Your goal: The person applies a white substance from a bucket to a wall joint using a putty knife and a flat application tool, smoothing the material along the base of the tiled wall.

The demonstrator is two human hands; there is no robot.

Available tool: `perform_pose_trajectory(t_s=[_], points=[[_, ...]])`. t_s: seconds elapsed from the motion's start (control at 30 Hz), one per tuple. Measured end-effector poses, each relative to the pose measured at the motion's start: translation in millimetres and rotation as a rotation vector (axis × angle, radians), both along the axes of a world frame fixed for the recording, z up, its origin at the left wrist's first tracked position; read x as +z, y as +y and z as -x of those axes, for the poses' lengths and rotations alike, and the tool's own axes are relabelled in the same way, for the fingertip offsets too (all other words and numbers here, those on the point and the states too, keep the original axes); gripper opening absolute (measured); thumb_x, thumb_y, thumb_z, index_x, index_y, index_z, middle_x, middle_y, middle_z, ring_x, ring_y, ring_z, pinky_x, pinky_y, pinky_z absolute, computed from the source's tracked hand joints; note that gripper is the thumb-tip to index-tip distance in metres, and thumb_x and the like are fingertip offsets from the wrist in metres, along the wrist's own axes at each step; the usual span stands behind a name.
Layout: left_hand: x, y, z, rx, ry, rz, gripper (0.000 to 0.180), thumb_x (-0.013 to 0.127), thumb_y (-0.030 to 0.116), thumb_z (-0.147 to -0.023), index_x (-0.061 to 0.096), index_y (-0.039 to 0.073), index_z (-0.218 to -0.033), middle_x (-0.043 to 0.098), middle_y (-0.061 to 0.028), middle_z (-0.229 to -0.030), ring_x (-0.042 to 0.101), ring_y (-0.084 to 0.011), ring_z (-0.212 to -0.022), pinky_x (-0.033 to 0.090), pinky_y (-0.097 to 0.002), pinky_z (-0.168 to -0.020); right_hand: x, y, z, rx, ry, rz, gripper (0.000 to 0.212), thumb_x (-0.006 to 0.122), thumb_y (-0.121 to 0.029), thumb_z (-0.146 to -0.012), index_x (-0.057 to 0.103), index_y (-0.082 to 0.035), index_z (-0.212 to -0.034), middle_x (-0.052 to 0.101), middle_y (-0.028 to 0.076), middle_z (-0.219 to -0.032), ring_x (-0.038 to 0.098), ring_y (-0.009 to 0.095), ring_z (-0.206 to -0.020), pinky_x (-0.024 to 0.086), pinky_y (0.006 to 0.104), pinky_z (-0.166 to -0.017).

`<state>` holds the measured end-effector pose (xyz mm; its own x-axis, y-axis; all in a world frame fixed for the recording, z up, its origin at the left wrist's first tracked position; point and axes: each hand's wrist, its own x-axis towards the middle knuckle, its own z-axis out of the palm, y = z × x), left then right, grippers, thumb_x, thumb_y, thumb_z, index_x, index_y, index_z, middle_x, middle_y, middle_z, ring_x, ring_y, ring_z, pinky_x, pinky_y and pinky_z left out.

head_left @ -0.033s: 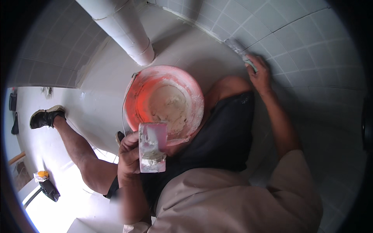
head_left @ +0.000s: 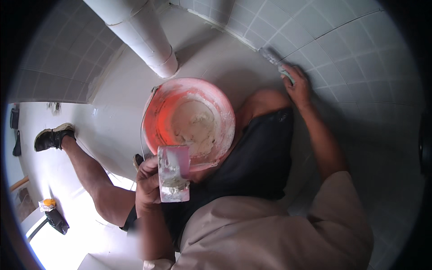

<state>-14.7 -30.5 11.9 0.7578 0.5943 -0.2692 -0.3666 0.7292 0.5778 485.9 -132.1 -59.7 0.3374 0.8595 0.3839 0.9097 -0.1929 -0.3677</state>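
Observation:
In my left hand point(head_left: 147, 182) is a flat, pinkish rectangular board point(head_left: 174, 157), its face smeared with pale paste. The fingers are closed on its left edge. Just beyond it stands a red bucket point(head_left: 155, 121), coated inside with whitish residue and holding thick, pale paste point(head_left: 195, 126). My right hand point(head_left: 298, 87) reaches out to the far right, closed around the pale green handle of a putty knife point(head_left: 285, 73). The knife's blade lies against the lower part of the grey tiled wall point(head_left: 333, 49), near its joint with the floor.
A white pipe point(head_left: 144, 40) rises from the grey floor point(head_left: 112, 85) behind the bucket. Another tiled wall point(head_left: 58, 67) stands at the left. My bent legs flank the bucket, with a black shoe point(head_left: 54, 137) far left. A black and yellow item point(head_left: 51, 211) lies lower left.
The whole picture has shifted slightly. My right hand and the putty knife have moved a touch left along the wall base; both hands keep their holds.

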Motion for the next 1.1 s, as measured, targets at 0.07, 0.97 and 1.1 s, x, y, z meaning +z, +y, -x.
perform_pose_trajectory(t_s=[0.07,0.97,1.1], points=[[-6.8,-8.7,11.4,0.084,0.049,0.043,0.044,0.075,0.007,-0.078,0.062,-0.007,-0.118,0.07,-0.0159,-0.107,0.07,-0.0245,-0.092,0.058,-0.0379,-0.083,-28.5,10.9,-15.3,-0.037,-0.001,0.076,0.036,0.064,-0.003,-0.083,0.063,-0.004,-0.12,0.065,0.017,-0.11,0.062,0.036,-0.101,0.05,0.0391,-0.088],[-2.8,-13.9,-11.8,0.183,0.152,0.119,0.041,0.077,0.005,-0.074,0.065,-0.006,-0.112,0.071,-0.0139,-0.103,0.07,-0.0218,-0.088,0.058,-0.0352,-0.08,-78.2,16.4,-17.2,-0.107,-0.058,0.039,0.036,0.054,-0.012,-0.085,0.06,-0.011,-0.121,0.062,0.016,-0.104,0.062,0.04,-0.092,0.051,0.0511,-0.081],[0.5,-8.6,-21.6,0.143,0.09,0.102,0.041,0.076,0.004,-0.076,0.064,-0.005,-0.114,0.07,-0.0139,-0.105,0.07,-0.0219,-0.089,0.058,-0.0354,-0.081,-71.2,14.1,-13.0,-0.265,-0.079,0.103,0.038,0.058,-0.011,-0.084,0.061,-0.009,-0.121,0.062,0.017,-0.103,0.062,0.041,-0.093,0.051,0.0491,-0.081]])
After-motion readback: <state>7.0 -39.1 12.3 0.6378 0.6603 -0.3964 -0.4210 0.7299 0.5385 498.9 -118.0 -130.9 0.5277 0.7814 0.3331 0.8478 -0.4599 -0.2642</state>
